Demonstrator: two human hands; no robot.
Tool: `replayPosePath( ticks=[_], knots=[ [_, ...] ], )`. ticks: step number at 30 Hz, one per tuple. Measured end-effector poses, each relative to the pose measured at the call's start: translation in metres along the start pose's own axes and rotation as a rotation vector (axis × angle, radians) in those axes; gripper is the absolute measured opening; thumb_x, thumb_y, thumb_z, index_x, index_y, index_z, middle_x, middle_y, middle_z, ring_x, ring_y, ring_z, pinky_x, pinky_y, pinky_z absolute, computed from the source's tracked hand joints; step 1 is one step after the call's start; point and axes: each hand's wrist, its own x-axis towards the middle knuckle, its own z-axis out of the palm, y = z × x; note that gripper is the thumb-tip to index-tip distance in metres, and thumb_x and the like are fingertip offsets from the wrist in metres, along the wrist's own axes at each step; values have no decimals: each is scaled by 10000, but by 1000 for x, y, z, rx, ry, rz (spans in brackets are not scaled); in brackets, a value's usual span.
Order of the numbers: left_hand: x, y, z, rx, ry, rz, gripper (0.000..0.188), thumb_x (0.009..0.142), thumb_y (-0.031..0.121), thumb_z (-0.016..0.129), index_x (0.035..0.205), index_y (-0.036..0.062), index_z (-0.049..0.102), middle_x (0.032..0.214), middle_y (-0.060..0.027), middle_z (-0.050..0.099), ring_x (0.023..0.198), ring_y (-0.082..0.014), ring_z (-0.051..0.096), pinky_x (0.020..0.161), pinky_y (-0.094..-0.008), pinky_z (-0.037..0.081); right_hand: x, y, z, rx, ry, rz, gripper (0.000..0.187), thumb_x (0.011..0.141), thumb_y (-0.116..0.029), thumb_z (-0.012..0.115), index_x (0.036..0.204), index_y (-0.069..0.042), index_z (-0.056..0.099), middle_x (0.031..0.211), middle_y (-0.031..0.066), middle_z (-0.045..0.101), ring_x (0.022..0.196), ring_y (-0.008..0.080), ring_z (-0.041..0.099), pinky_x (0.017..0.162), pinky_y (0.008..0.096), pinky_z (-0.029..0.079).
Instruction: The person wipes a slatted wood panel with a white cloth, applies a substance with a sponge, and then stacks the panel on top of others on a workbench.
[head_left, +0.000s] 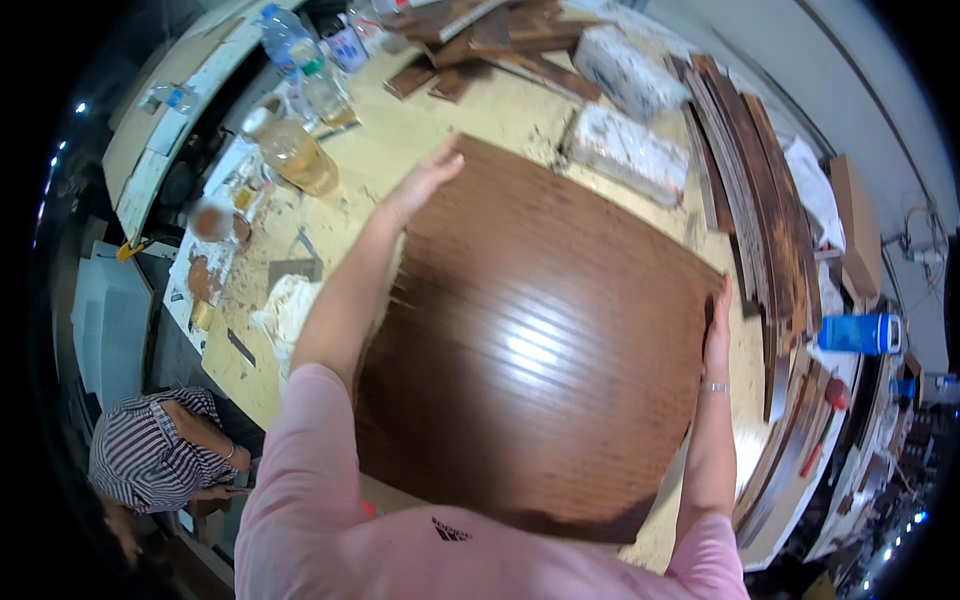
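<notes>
A large, glossy brown wooden panel with fine parallel lines lies tilted in front of my chest, and a bright light reflects off its middle. My left hand is at its far left corner, fingers stretched along the edge. Against the right edge rests my right hand, with a band on the wrist and some of its fingers hidden by the panel. Both hands hold the panel between them. Its left edge looks uneven, and the near edge reaches close to my pink shirt.
Beneath is a yellowish worktable. Bottles, including a jar of amber liquid, stand at the left by a white cloth. Wrapped white blocks and dark wood strips lie far and right. Another person is at lower left.
</notes>
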Motion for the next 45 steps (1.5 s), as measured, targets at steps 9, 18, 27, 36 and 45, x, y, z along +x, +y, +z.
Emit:
replayPosePath(
  ticks=[9, 18, 27, 36, 45],
  knots=[
    [-10, -18, -8, 22, 67, 26, 705, 990, 321, 636, 1556, 31, 332, 1590, -164, 360, 1477, -238, 322, 1189, -340, 265, -5, -15, 10, 24, 29, 84, 712, 1075, -516, 322, 1621, -90, 154, 1693, 57, 122, 1557, 202, 71, 1256, 364, 60],
    [-31, -6, -9, -26, 77, -33, 674, 1042, 328, 543, 1580, 27, 272, 1613, -129, 337, 1465, -216, 345, 1192, -325, 281, -20, -41, 23, 116, 32, 226, 733, 1071, -560, 291, 1621, -93, 159, 1693, 60, 129, 1555, 211, 92, 1250, 347, 73],
    [-152, 18, -3, -263, 93, -202, 778, 1065, 597, 208, 1607, 41, 174, 1689, -97, 139, 1557, -229, 103, 1254, -377, 91, -147, -63, -8, 231, -101, 305, 918, 981, -744, 111, 1618, -85, 163, 1689, 93, 148, 1566, 235, 71, 1257, 372, 56],
    [-188, 11, 27, -327, 103, -160, 663, 1100, 459, 310, 1597, 31, 218, 1657, -77, 246, 1508, -222, 250, 1230, -357, 200, -180, -58, 14, 231, -37, 333, 855, 1029, -669, 219, 1609, -44, 158, 1684, 125, 142, 1559, 250, 94, 1253, 372, 94],
    [-182, 1, 23, -247, 116, -124, 615, 1093, 404, 378, 1582, 42, 288, 1633, -61, 309, 1490, -197, 293, 1221, -337, 221, -169, -54, 18, 166, -26, 276, 740, 1076, -565, 245, 1607, -53, 188, 1688, 100, 138, 1557, 224, 98, 1252, 345, 88]
  ],
)
